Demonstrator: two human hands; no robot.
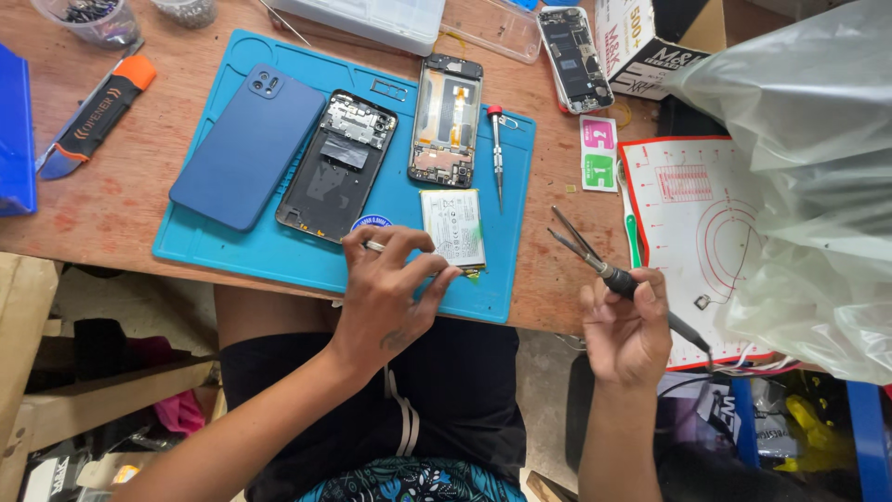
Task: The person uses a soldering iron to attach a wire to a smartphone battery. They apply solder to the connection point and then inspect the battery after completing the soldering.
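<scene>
At the counter's (111, 200) far-left corner sit a clear cup of small parts (88, 20) and an orange-and-black opening tool (98, 116). On the blue work mat (279, 256), running left to right, lie a blue phone back cover (249, 149), an opened phone frame (336, 165), a second frame with its board exposed (447, 121) and a red-capped screwdriver (497, 153).

The step in hand looks like work on the battery: the flat silver battery (454, 228) lies at the mat's near edge, and the left hand (386, 293) bends over its near-left corner, fingertips pressed together on a thin metal tool (373, 246) whose tip points away from the cell. The battery touches those fingers, just to their right.

Past the mat's right edge, off the counter's near edge, the right hand (627, 330) is closed around black-handled tweezers (595, 260), points aimed up toward the counter, near the battery but apart from it. The next move seems to call for a steady, shallow touch, since the cell is soft and easily pierced.
</scene>
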